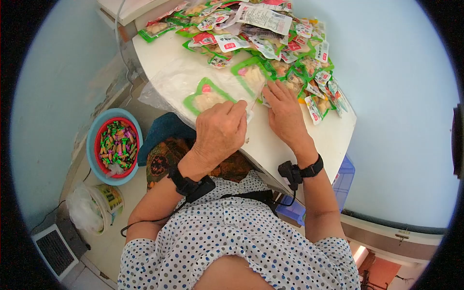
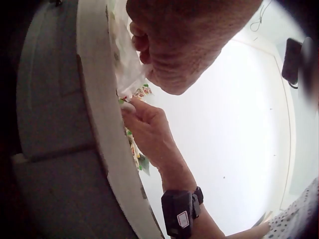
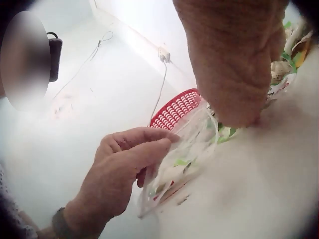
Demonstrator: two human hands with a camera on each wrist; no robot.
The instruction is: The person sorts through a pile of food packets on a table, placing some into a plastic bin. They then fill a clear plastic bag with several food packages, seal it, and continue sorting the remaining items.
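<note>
1. The left hand (image 1: 220, 130) is curled, its fingers pinching the near edge of a clear plastic bag (image 1: 181, 82) that lies on the white counter (image 1: 285, 145). The right wrist view shows the same grip from the side, with thumb and forefinger closed on the crinkled film (image 3: 184, 149).
2. The right hand (image 1: 285, 113) rests on the counter just beside the left, fingers bent and fingertips pressing at the bag's edge where a small packet sits. It seems to pinch something there, but I cannot tell for certain what is between the fingers.
3. Inside or under the clear bag lies a green-edged snack packet (image 1: 208, 98) with pale contents, touching the left hand's fingertips. A second one like it (image 1: 251, 75) lies just past the right hand's fingers.
4. Beyond both hands, a heap of packets (image 1: 290, 43) in green, red and white covers the far part of the counter and trails down its right edge.
5. Each wrist carries a black strap with a small device (image 1: 292, 173).
6. On the floor to the left, well apart from the counter's edge, a blue basin (image 1: 94, 135) holds a red basket full of small green and pink wrapped pieces (image 1: 117, 144).
7. Nearer the person, a tub lined with a plastic bag (image 1: 96, 205) stands on the floor, with a white vented box (image 1: 53, 249) beside it.
</note>
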